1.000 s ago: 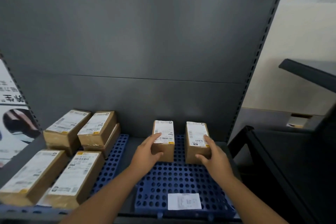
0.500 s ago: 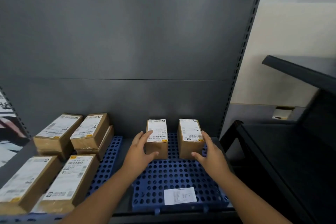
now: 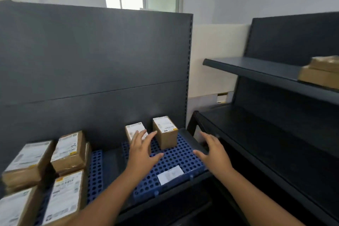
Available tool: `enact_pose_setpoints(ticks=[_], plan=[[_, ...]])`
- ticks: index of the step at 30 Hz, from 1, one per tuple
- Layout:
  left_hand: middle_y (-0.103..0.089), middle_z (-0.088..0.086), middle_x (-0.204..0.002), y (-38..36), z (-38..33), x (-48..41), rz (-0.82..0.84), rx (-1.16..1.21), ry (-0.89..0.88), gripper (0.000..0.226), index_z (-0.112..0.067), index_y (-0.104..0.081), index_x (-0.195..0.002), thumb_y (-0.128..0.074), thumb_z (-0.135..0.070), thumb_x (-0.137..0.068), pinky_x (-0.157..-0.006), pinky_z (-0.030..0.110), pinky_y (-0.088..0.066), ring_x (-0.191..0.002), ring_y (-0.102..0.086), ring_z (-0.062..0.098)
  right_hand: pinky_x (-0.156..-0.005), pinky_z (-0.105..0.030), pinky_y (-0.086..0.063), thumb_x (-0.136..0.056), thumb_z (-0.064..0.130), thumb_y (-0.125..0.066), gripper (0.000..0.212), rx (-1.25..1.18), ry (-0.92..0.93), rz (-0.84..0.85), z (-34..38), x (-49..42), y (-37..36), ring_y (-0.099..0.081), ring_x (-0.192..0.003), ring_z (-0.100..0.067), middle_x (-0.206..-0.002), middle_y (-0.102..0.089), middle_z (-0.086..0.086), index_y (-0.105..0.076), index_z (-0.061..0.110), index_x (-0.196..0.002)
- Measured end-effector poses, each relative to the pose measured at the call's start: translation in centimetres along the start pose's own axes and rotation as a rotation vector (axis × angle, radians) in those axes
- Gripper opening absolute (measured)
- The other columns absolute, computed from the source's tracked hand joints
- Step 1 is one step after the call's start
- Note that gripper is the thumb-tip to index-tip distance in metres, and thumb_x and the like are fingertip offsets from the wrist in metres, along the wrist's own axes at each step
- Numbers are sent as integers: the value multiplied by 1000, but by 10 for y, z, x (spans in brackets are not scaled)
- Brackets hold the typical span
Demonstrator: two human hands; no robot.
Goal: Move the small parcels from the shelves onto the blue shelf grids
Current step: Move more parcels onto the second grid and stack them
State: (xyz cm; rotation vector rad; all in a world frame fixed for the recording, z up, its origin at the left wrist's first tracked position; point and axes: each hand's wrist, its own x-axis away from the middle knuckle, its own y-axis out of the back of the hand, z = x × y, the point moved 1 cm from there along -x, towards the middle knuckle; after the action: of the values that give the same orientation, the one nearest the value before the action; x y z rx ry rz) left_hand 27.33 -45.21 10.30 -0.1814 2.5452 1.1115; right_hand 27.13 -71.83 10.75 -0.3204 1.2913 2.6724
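Two small brown parcels stand side by side at the back of the blue shelf grid: the left parcel and the right parcel, each with a white label on top. My left hand hovers open in front of the left parcel and hides its lower part. Off the grid's right edge, my right hand is open and holds nothing. More brown parcels lie on the upper dark shelf at the far right.
Several larger labelled parcels are stacked on a second blue grid at the left. A white label lies on the right grid's front. Dark shelves stand to the right; a grey back panel rises behind.
Both hands have let go of the two small parcels and drawn back, fingers spread. The view has swung up and to the right, bringing the right-hand shelves into sight.
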Motion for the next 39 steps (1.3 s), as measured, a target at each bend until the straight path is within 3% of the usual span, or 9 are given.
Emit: enact_pose_setpoints(ticks=[6,11,17,23,28,32,39], plan=[[-27,1,-156,-48,-59,25,169,98,-247,72,-38,-44,-139,-79,-40,-76,-117,51,-24,-147,-15,26,-110,-30,-36,-84,50,-67,72,83,-185,-198,-39,104,59,-37,-135,-14,-150,-36,4,-33,33,-146],[-35,-1,-148,-97,-138,58,332,253,-409,71,-39,-44,-138,-80,-37,-76,-108,42,-36,-137,-33,24,-108,-32,-39,-85,53,-63,72,182,-413,-342,-82,201,139,-37,-134,-16,-150,-34,7,-29,38,-146],[-29,-13,-151,-148,-248,122,527,395,-588,72,-43,-38,-141,-75,-41,-79,-104,32,-37,-137,-34,12,-100,-34,-47,-85,53,-63,71,279,-644,-500,-117,330,226,-41,-132,-20,-150,-33,4,-28,40,-145],[-27,-10,-154,-187,-344,194,681,474,-718,73,-42,-35,-143,-74,-41,-81,-104,29,-36,-137,-34,12,-97,-36,-49,-84,54,-63,71,361,-825,-598,-141,436,292,-42,-132,-23,-150,-34,-1,-28,38,-145],[-31,-4,-153,-219,-410,242,731,495,-756,76,-41,-35,-143,-75,-41,-79,-105,30,-36,-139,-33,14,-102,-38,-45,-84,54,-63,70,351,-910,-651,-168,499,335,-37,-135,-23,-151,-31,-1,-31,35,-144],[-31,-5,-153,-248,-458,274,780,505,-754,78,-41,-34,-145,-76,-41,-79,-107,30,-35,-139,-33,13,-98,-34,-48,-84,50,-65,71,359,-908,-691,-197,531,366,-44,-131,-22,-151,-32,-2,-34,30,-144],[-31,-5,-153,-302,-530,310,842,494,-714,79,-40,-34,-145,-77,-38,-79,-108,32,-37,-139,-34,15,-98,-36,-46,-85,45,-66,75,260,-911,-681,-256,540,410,-48,-127,-25,-153,-26,-3,-24,37,-147]])
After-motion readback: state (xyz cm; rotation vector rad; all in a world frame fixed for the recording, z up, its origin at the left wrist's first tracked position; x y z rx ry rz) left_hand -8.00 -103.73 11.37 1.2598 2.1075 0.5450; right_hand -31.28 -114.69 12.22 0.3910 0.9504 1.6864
